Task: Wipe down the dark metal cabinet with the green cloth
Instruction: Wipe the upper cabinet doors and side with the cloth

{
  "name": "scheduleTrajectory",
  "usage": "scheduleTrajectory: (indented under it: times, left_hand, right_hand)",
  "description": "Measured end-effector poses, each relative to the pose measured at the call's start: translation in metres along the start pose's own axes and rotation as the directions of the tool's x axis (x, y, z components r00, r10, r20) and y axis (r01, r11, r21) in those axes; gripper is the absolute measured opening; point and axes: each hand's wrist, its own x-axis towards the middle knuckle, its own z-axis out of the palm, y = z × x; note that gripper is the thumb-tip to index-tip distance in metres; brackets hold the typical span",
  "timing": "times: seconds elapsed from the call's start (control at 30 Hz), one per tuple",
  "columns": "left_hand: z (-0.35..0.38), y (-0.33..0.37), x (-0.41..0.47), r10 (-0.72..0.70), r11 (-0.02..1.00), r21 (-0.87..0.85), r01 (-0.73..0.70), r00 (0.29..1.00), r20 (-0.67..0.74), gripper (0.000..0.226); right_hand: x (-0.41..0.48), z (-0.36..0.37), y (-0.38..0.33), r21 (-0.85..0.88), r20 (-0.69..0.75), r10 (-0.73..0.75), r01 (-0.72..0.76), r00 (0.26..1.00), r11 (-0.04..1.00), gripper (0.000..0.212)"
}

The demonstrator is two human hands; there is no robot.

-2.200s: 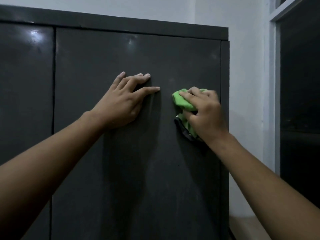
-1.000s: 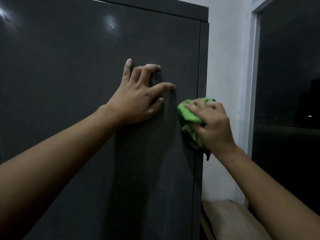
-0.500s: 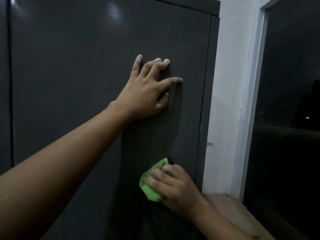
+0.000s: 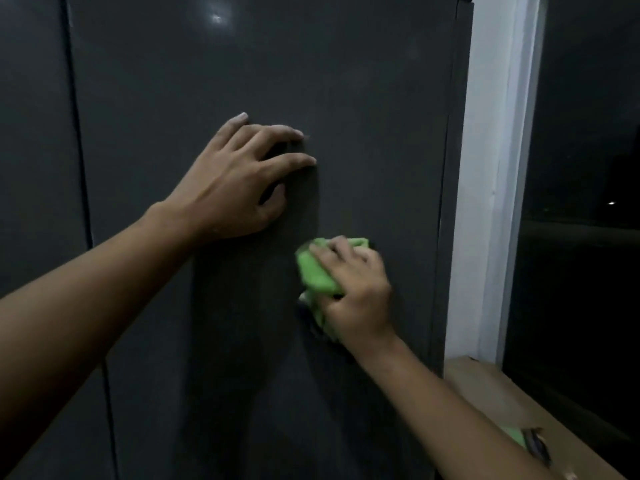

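Pressing flat against the front of the tall dark grey metal cabinet point(image 4: 363, 81), a bunched bright green cloth point(image 4: 317, 275) sits on the right-hand door panel, near that panel's right edge. The right hand point(image 4: 356, 299) covers most of it. Its fingers are curled over the top of the wad and hold it to the metal, while green fabric shows past the fingertips on the left and below the palm. This hand and the cloth are slightly blurred, so I cannot tell how the thumb lies.

Up and to the left, apart from the cloth, the left hand point(image 4: 239, 188) rests on the same panel with its fingers spread wide and straight, palm toward the metal, holding nothing. Both bare forearms reach in from the lower corners.

A thin vertical seam point(image 4: 78, 133) divides this panel from the one at far left, and a small bright light reflection point(image 4: 216, 18) glints near the top. Just right of the cabinet stands a white painted wall strip point(image 4: 485, 168), then a dark window pane point(image 4: 588, 168). Below the pane runs a tan ledge point(image 4: 491, 386), on which lies a small green and dark object point(image 4: 514, 434), too dim to identify.
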Motion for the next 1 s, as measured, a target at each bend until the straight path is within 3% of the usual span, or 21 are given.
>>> scheduleTrajectory:
  times: [0.07, 0.13, 0.23, 0.3, 0.37, 0.4, 0.43, 0.5, 0.57, 0.67, 0.73, 0.8, 0.9, 0.93, 1.0]
  left_hand:
    - [-0.006, -0.016, -0.016, 0.004, 1.000, -0.020, -0.004, 1.000, 0.008, 0.051]
    - [-0.012, -0.034, -0.036, 0.011, 0.999, -0.032, -0.010, 0.999, 0.043, 0.051]
    - [-0.021, -0.058, -0.072, 0.024, 1.000, -0.018, -0.023, 0.997, 0.077, 0.052]
    - [-0.026, -0.071, -0.096, 0.034, 0.999, -0.011, -0.033, 0.994, 0.103, 0.055]
    - [-0.028, -0.083, -0.113, 0.051, 0.999, -0.021, -0.049, 0.991, 0.125, 0.056]
    - [-0.029, -0.088, -0.119, 0.058, 0.998, -0.029, -0.054, 0.990, 0.129, 0.056]
    - [-0.029, -0.091, -0.124, 0.060, 0.997, -0.044, -0.055, 0.991, 0.118, 0.055]
    - [-0.027, -0.095, -0.130, 0.049, 0.994, -0.105, -0.042, 0.997, 0.062, 0.049]
    - [-0.026, -0.098, -0.131, 0.018, 0.980, -0.196, -0.015, 1.000, 0.014, 0.045]
    - [-0.027, -0.101, -0.128, 0.002, 0.959, -0.285, 0.000, 1.000, 0.007, 0.047]
    - [-0.026, -0.103, -0.129, 0.019, 0.955, -0.295, -0.017, 1.000, 0.004, 0.047]
    - [-0.025, -0.105, -0.133, 0.049, 0.957, -0.288, -0.049, 0.999, -0.005, 0.047]
    - [-0.022, -0.107, -0.139, 0.085, 0.956, -0.283, -0.080, 0.996, 0.003, 0.045]
    - [-0.022, -0.108, -0.140, 0.090, 0.953, -0.290, -0.086, 0.996, 0.000, 0.045]
    - [-0.021, -0.109, -0.141, 0.089, 0.947, -0.309, -0.088, 0.996, -0.011, 0.045]
  right_hand:
    - [-0.024, 0.012, -0.015, 0.027, 0.133, -0.199, 0.198, 0.971, 0.980, 0.049]
    - [-0.051, 0.017, -0.022, 0.080, 0.256, -0.371, 0.363, 0.893, 0.928, 0.040]
    - [-0.072, 0.013, -0.023, 0.118, 0.339, -0.490, 0.480, 0.803, 0.869, 0.030]
    - [-0.070, 0.011, -0.019, 0.105, 0.327, -0.486, 0.480, 0.810, 0.871, 0.029]
    - [-0.057, 0.011, -0.022, 0.011, 0.200, -0.307, 0.311, 0.931, 0.950, 0.028]
    - [-0.046, 0.013, -0.027, -0.044, 0.081, -0.127, 0.131, 0.989, 0.990, 0.033]
    - [-0.033, 0.014, -0.034, -0.071, -0.043, 0.076, -0.079, 0.996, 0.994, 0.038]
    - [-0.003, 0.020, -0.055, -0.063, -0.178, 0.348, -0.363, 0.921, 0.930, 0.041]
    - [0.017, 0.030, -0.080, -0.080, -0.170, 0.374, -0.391, 0.912, 0.917, 0.041]
    - [0.013, 0.048, -0.116, -0.120, 0.042, 0.236, -0.230, 0.971, 0.966, 0.058]
    - [-0.011, 0.056, -0.134, -0.140, 0.245, 0.111, -0.078, 0.963, 0.987, 0.074]
    - [-0.038, 0.057, -0.141, -0.142, 0.432, -0.100, 0.177, 0.896, 0.974, 0.079]
    - [-0.077, 0.054, -0.131, -0.064, 0.633, -0.391, 0.549, 0.668, 0.833, 0.061]
    - [-0.083, 0.051, -0.126, -0.035, 0.662, -0.432, 0.601, 0.613, 0.799, 0.056]
    - [-0.082, 0.046, -0.113, -0.023, 0.641, -0.451, 0.603, 0.621, 0.797, 0.049]
